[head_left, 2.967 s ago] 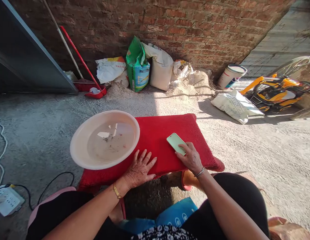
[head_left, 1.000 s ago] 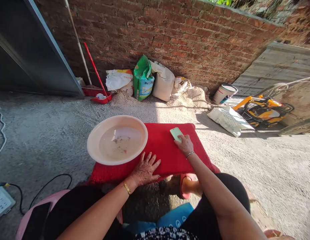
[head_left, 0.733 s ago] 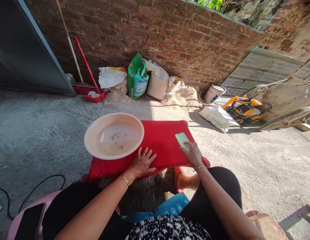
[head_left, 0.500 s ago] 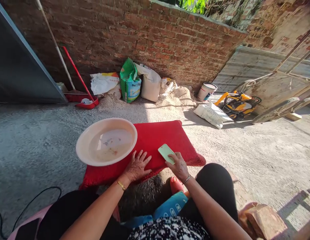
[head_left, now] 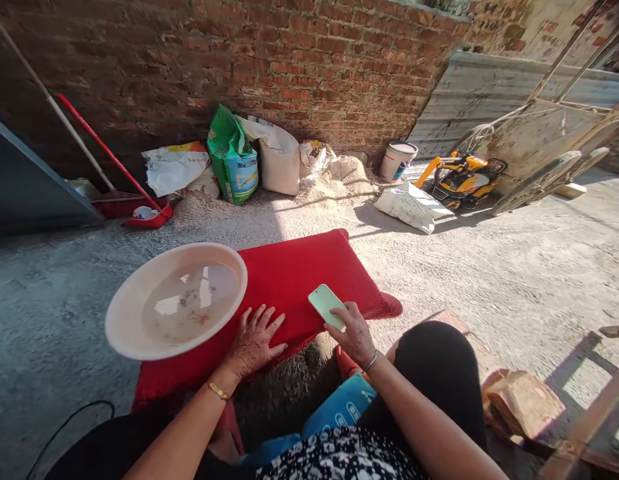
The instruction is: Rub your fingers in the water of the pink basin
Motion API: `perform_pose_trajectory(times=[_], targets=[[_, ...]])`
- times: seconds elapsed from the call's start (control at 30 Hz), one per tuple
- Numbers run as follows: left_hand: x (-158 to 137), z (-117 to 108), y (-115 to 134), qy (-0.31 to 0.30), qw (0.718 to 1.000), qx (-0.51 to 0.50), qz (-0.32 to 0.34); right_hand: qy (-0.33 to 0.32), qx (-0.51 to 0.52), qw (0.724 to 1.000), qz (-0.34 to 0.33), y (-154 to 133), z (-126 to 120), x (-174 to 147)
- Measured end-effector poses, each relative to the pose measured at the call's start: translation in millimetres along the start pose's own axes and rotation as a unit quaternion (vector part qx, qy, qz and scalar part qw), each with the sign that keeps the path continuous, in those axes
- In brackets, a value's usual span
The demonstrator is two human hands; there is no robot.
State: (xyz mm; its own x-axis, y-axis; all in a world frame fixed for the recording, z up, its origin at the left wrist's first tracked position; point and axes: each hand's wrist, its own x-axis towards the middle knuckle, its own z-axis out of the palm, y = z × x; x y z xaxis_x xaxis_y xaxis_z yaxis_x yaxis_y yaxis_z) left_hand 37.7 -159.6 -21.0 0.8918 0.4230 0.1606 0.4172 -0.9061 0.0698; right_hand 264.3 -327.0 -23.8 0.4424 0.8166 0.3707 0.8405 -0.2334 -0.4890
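A smartphone with a pale green screen or face lies at the near edge of a red cloth-covered stand. My right hand grips its lower end between thumb and fingers. Flat on the red cloth, fingers spread, rests my left hand, holding nothing. Just left of that hand stands a wide pale pink basin, holding shallow water with small dark and reddish bits in it. The basin overhangs the stand's left side.
Along the brick wall are a green bag, a white sack, a sand pile and a bucket. A red dustpan stands at left, a yellow toy excavator at right. A stone block lies near my right knee.
The view has shifted, so the basin and stand appear lower and further left. My left hand stays flat on the cloth, and my right hand keeps its grip on the smartphone.
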Motion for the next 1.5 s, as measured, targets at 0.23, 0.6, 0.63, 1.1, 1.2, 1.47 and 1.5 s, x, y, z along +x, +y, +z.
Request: perform_pose_trajectory(times=[0.23, 0.6, 0.63, 1.1, 1.2, 1.47, 1.5], targets=[[0.7, 3.6, -2.0, 0.010, 1.000, 0.021, 0.014, 0.013, -0.089, 0.992, 0.090, 51.6, -30.5, 0.6], [0.9, 4.6, -1.2, 0.006, 1.000, -0.004, 0.006, -0.007, -0.003, 0.999, -0.044, -13.3, 2.9, -29.6], [1.0, 5.2, -1.2, 0.009, 1.000, -0.007, 0.004, -0.021, -0.005, 0.997, -0.072, -21.5, 10.1, -33.4], [-42.8, -33.9, 0.5, -0.055, 0.996, 0.013, -0.068, 0.033, -0.005, 0.997, 0.072, -11.6, -15.4, -27.0], [-63.8, -54.0, -3.2, -0.097, 0.981, 0.042, -0.161, -0.056, 0.025, 0.998, -0.027, -71.4, 14.4, -35.9], [-71.7, -82.2, -20.3, -0.262, 0.932, 0.017, -0.250, -0.140, -0.026, 0.974, -0.177, -119.7, 52.4, -32.3], [-72.2, -84.0, -23.6, -0.268, 0.930, 0.014, -0.253, -0.137, -0.034, 0.975, -0.169, -109.8, 48.2, -31.7]])
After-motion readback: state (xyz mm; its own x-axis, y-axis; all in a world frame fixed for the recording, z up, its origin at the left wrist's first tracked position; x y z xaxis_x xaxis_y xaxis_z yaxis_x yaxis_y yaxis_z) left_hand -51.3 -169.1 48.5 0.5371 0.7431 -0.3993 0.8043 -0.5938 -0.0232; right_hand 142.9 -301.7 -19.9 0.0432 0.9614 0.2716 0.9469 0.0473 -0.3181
